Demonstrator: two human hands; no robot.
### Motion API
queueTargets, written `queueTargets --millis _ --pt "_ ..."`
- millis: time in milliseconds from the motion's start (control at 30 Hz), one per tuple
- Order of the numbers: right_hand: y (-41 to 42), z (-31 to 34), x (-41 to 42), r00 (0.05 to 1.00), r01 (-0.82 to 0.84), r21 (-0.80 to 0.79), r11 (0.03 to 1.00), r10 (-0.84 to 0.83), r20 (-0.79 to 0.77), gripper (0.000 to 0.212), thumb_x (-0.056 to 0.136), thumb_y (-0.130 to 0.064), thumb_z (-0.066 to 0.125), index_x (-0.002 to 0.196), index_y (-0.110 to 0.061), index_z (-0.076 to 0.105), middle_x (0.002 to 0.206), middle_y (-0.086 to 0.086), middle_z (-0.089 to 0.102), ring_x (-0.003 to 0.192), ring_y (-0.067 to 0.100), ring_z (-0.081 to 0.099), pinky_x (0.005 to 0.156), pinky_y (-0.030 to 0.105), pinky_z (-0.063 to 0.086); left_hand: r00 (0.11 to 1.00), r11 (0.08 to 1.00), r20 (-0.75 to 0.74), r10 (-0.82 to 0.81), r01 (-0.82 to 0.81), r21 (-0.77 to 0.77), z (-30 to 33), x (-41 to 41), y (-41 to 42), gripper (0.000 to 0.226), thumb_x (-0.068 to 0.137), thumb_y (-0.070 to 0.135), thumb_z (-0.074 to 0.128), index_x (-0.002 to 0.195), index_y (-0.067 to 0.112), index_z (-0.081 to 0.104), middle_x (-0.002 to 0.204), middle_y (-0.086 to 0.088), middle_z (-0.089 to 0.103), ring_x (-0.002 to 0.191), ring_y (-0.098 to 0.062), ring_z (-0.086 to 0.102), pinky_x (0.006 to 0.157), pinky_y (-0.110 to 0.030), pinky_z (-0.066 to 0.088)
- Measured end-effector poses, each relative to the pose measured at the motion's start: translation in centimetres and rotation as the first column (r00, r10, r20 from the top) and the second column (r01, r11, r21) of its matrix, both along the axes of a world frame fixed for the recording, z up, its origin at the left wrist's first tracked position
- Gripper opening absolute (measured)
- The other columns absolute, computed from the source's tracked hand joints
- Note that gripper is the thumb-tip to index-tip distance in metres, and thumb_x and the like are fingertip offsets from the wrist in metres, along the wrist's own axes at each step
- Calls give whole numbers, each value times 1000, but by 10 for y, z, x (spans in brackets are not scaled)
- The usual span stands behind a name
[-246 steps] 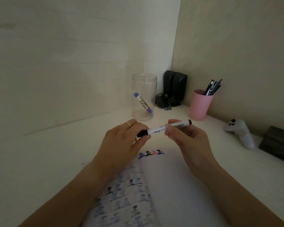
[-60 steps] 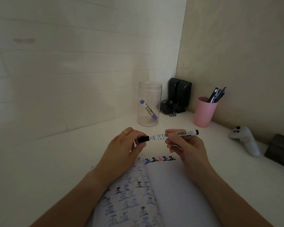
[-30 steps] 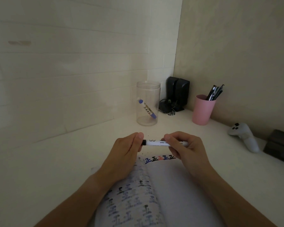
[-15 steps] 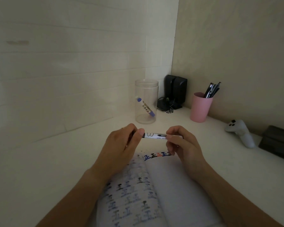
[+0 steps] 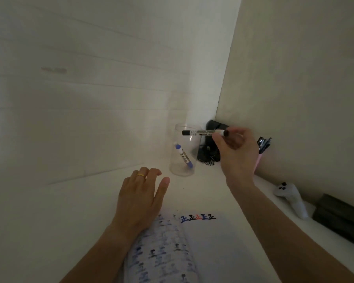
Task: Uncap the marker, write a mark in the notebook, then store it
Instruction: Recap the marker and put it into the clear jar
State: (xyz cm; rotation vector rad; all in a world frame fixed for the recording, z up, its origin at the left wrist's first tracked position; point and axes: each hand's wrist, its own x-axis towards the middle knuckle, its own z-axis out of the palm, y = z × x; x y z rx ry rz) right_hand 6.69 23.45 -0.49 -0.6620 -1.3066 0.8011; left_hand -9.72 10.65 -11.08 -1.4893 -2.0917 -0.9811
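Capped whiteboard marker [image 5: 203, 132] pinched level in right hand [image 5: 235, 148], lying crosswise over clear jar [image 5: 183, 152] mouth; left hand [image 5: 141, 196] open, empty

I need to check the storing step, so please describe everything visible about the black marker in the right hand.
The black marker is a slim white barrel with dark print and black at both ends, so it looks capped. It lies nearly level in the air, over the rim of the clear jar, not yet inside. Only the right hand touches it, its fingers pinching the right end.
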Motion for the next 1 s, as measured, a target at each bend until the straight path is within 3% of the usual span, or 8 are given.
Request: queueTargets --millis 133,200,300,500,633,833,933,1000 --pt "26 29 -39 973 105 183 977 -139 185 21 84 -10 76 102 -11 65 92 -6 72 78 -3 69 73 10 53 1000 1000 -9 25 -26 -16 -1 0 -1 39 99 50 37 113 23 62 105 1 66 94 -21 61 80 -37 48" --pt "42 35 -58 931 142 258 956 -217 293 18 85 -7 72 101 -12 66 94 -1 73 79 9 71 76 21 57 999 999 -23 27 -28 -32 -1 0 -1 39 99 49 37 113 23 62 104 0 67 92 -22 61 80 -37 47" --pt "65 34 -82 805 178 332 927 -330 492 18 88 -8 68 105 -14 70 99 6 76 88 22 72 82 38 59 999 998 -38 25 -27 -51 -1 0 0 40 99 49 36 112 23 62 104 -1 67 91 -23 60 80 -38 47" --pt "79 21 -103 562 214 293 932 -363 743 24 98 -12 59 117 -14 74 111 5 77 96 22 71 73 26 52 997 995 -56 48 -52 -82 -2 -4 1 43 99 51 33 113 23 62 104 -2 67 92 -24 60 81 -39 46" --pt "78 15 -104 552 221 254 942 -336 763 25 98 -13 55 115 -12 74 106 8 78 91 21 72 71 26 52 996 995 -79 51 -58 -85 -2 -4 3 44 99 50 33 114 22 64 105 -3 68 93 -25 61 82 -40 47" --pt "48 8 -76 587 179 348 920 -384 713 26 96 -20 58 119 -15 69 118 5 70 108 23 64 81 34 52 999 997 -36 31 -33 -63 -5 -6 4 51 98 53 33 125 24 64 123 -5 69 109 -27 64 99 -43 48" --pt "18 -5 -55 629 141 329 934 -341 699 26 95 -28 62 117 -18 69 118 2 68 106 21 63 84 39 56 998 998 -64 19 -22 -51 -5 -5 2 44 98 49 44 122 20 68 126 -9 70 116 -28 65 104 -47 47" --pt "-4 -18 -34 641 93 294 951 -283 713 25 94 -34 62 114 -20 70 114 1 68 102 20 64 85 41 57 993 999 -120 3 -9 -52 1 3 -4 41 99 45 44 115 18 71 119 -8 73 108 -29 68 99 -46 48"
